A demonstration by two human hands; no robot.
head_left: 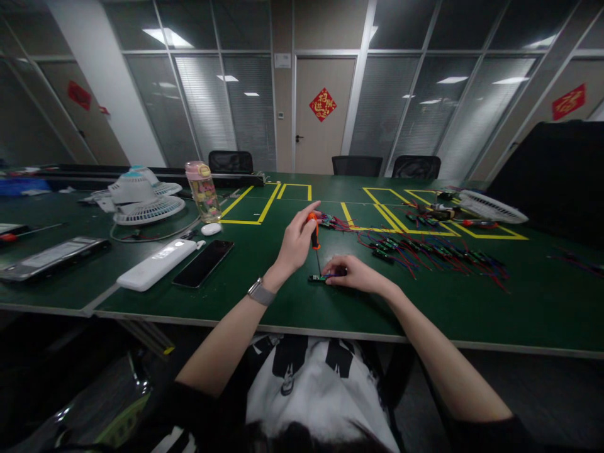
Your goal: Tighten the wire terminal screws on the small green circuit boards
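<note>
My left hand (296, 242), with a watch at the wrist, grips an orange-handled screwdriver (314, 234) held upright, its tip down on a small green circuit board (319, 277) lying on the green table (264, 302). My right hand (355, 273) rests on the table with fingers pressed on the right end of that board, holding it in place. Just beyond the hands lies a spread of several similar small boards with red and black wires (425, 251).
At the left lie a black phone (202, 263), a white power bank (156, 264), a tablet-like device (50, 257), a pink water bottle (202, 190) and white fan parts (141, 198). Another fan grille (493, 207) lies far right. Yellow tape marks the table; chairs stand behind.
</note>
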